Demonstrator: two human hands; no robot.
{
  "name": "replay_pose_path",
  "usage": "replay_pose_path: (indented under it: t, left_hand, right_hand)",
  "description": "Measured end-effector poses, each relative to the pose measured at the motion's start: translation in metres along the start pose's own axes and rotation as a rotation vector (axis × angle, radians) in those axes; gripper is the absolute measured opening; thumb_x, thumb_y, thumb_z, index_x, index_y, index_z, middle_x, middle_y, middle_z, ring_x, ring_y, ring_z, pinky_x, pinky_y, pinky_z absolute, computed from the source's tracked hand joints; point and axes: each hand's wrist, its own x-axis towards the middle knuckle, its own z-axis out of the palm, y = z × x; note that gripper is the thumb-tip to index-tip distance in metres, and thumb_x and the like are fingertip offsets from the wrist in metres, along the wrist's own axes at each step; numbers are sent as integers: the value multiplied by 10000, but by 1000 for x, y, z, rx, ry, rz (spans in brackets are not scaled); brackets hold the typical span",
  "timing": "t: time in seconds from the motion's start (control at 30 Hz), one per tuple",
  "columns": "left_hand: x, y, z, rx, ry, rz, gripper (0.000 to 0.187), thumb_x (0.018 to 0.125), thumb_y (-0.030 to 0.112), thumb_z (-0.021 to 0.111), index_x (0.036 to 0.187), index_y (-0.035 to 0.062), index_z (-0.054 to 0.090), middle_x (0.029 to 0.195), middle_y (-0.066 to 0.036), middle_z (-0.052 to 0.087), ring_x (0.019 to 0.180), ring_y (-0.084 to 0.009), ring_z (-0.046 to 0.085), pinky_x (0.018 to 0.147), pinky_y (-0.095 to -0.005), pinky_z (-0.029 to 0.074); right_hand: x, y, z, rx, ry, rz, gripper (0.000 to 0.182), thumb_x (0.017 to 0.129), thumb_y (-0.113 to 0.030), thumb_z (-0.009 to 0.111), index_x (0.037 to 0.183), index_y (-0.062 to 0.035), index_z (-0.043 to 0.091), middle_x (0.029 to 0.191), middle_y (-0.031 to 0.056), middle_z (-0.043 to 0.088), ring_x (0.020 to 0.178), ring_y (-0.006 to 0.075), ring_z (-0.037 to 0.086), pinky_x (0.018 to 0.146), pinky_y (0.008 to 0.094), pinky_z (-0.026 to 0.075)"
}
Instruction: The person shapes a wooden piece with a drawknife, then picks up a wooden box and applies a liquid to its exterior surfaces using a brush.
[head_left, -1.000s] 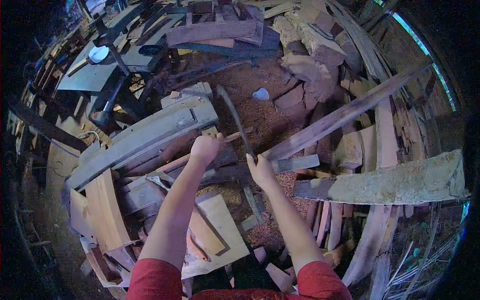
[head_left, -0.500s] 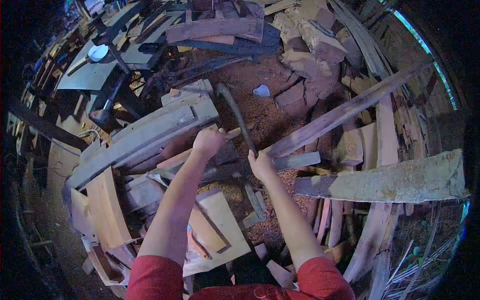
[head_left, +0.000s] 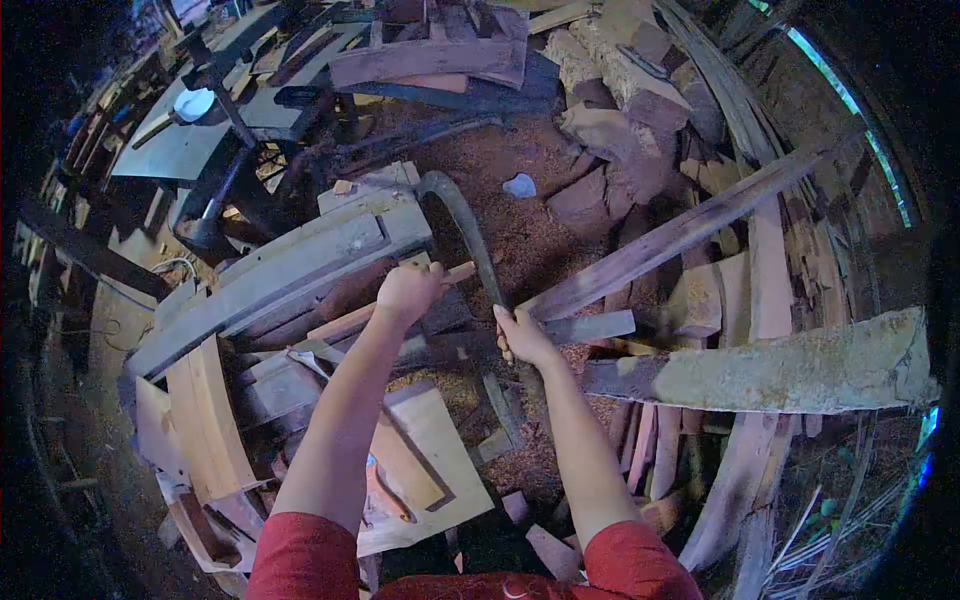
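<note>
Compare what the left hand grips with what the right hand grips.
The left hand grips a pale, straight, narrow wooden stick; the right hand grips a dark, curved blade tool that hooks over at its tip. The stick lies low and slanted among the timber pile; the tool rises up and away from the hand. The stick looks like raw light wood; the tool looks dark and metallic. Both are long and slender, each gripped in one closed hand.

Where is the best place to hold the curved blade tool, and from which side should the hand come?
Probably at the straight lower end of the curved blade tool, where the right hand already closes around it, coming from the person's side. The far end bends into a hook near the grey beam, so the blade part is best avoided. The left hand holds the thin wood strip.
</note>
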Motion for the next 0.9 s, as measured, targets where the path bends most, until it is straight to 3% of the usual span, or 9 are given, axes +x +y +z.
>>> replay_pose_path:
  t: [0.17,0.23,0.33,0.4,0.47,0.6,0.8,0.87,0.9]
  left_hand:
    - [0,3,-4,0,-99,-31,193,706,203,480,817,48,458,723,-118,551,696,-255,551,541,-347,463]
    - [0,2,-2,3,-77,-22,202,707,214,482,822,49,469,712,-114,554,670,-253,554,533,-345,462]
    - [6,-3,-1,74,-253,-28,160,728,189,456,807,62,515,672,-110,570,629,-243,566,521,-346,465]
    - [6,0,2,5,-274,-15,249,732,266,462,861,58,511,655,-88,566,615,-246,562,497,-348,454]
    - [2,-2,12,-44,-222,16,260,736,285,459,859,62,512,653,-92,567,632,-244,566,491,-351,452]
    - [-23,8,-7,-54,-270,-35,212,745,238,440,839,57,495,699,-115,569,669,-245,568,516,-360,457]
    - [-65,5,-34,-164,-130,-354,161,694,166,480,821,69,497,732,-92,553,733,-243,545,628,-362,436]
    - [-77,-3,-33,-190,-156,-426,176,690,165,488,840,72,482,778,-80,539,785,-235,524,727,-420,382]
    - [-83,-8,-28,-190,-153,-447,176,690,165,488,840,72,482,778,-80,539,785,-235,524,727,-420,382]
  right_hand:
    - [16,29,5,0,2,-33,408,781,-412,420,688,-14,418,559,109,472,452,199,467,414,316,387]
    - [40,65,14,-245,274,-188,483,758,-462,413,759,18,471,695,183,526,651,313,521,582,376,409]
    - [-1,31,21,-286,319,-156,536,739,-493,407,846,26,489,827,223,521,828,365,481,716,397,367]
    - [-17,20,16,-359,320,-182,515,736,-482,428,842,18,492,826,224,521,805,353,494,703,395,374]
    - [-12,36,16,-417,427,-307,409,759,-380,481,772,28,513,639,114,530,629,231,515,585,326,391]
    - [-36,43,12,-349,340,-354,407,750,-382,490,734,24,506,593,108,518,566,205,518,530,315,395]
    - [-76,49,17,-282,264,-415,343,752,-329,514,650,-5,471,513,58,476,391,114,439,375,263,342]
    - [-62,78,15,-277,341,-372,318,751,-311,523,635,-23,452,499,30,454,386,108,423,368,246,338]
    - [-92,43,16,-189,217,-196,307,758,-305,514,632,-39,428,487,14,432,382,100,414,360,234,334]
